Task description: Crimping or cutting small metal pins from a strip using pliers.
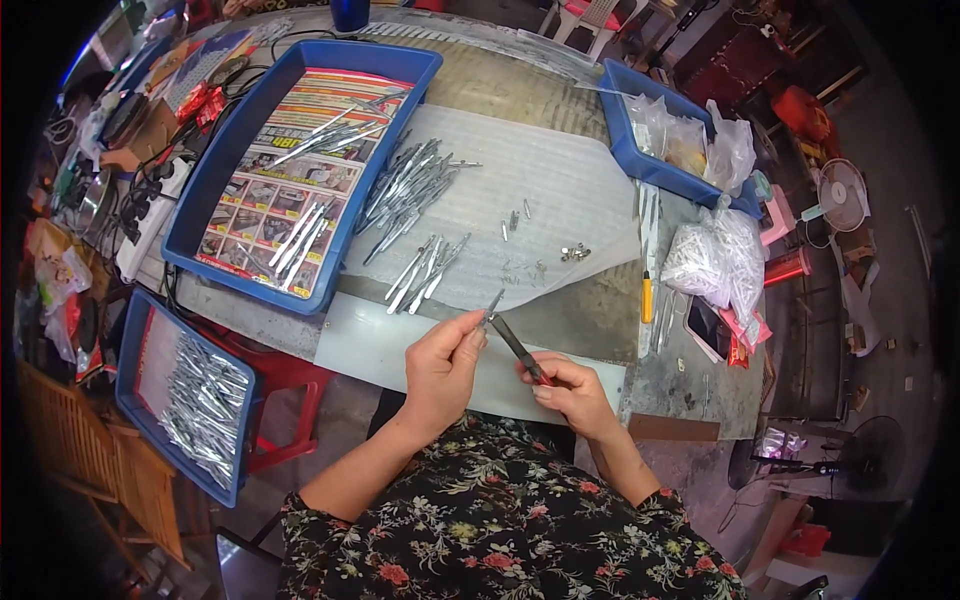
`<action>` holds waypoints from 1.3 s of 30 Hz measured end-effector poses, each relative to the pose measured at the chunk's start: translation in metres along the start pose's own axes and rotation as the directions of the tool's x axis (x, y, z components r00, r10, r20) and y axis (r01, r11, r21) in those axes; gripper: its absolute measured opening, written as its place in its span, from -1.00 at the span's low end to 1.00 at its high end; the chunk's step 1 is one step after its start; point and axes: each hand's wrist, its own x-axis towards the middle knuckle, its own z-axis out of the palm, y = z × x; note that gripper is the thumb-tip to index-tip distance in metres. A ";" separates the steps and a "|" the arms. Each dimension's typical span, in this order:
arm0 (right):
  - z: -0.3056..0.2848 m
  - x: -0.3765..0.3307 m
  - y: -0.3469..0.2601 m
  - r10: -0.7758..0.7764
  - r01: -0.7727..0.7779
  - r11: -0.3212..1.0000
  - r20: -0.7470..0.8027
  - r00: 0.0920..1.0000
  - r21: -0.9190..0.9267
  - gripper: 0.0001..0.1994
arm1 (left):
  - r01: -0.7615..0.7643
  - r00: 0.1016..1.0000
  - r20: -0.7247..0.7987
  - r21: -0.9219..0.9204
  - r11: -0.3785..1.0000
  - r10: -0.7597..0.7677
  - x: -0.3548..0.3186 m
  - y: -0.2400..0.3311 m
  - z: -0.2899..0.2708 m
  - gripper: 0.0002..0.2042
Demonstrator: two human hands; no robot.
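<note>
My left hand (442,362) pinches a small silver metal piece (493,303) over the near table edge. My right hand (574,392) grips a slim dark tool with a red handle (518,347), its tip pointing up-left and meeting the metal piece. Just beyond my hands lies a small group of silver metal pieces (427,270) on a white ribbed sheet (540,190). A larger pile of the same pieces (408,187) lies farther back, and a few tiny metal bits (574,253) sit to the right.
A big blue tray (210,190) lined with printed paper holds more silver pieces at left. A lower blue tray (135,400) full of them rests on a red stool. A blue bin (625,150) with plastic bags, a bag of white parts (715,258) and a yellow-handled knife (647,290) are at right.
</note>
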 end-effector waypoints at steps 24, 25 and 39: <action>0.002 -0.004 0.005 -0.090 0.085 0.981 -0.022 0.996 -0.175 -0.82 | -0.041 0.999 0.004 0.105 0.994 0.040 -0.002 0.004 -0.002 -0.83; 0.001 -0.004 0.005 -0.090 0.085 0.981 -0.021 0.996 -0.174 -0.82 | -0.040 0.999 0.004 0.106 0.994 0.040 -0.002 0.005 -0.002 -0.83; -0.003 -0.001 0.000 -0.054 0.056 0.988 0.020 0.998 -0.144 -0.79 | -0.051 0.999 -0.001 0.131 0.990 0.051 0.001 0.007 -0.004 -0.83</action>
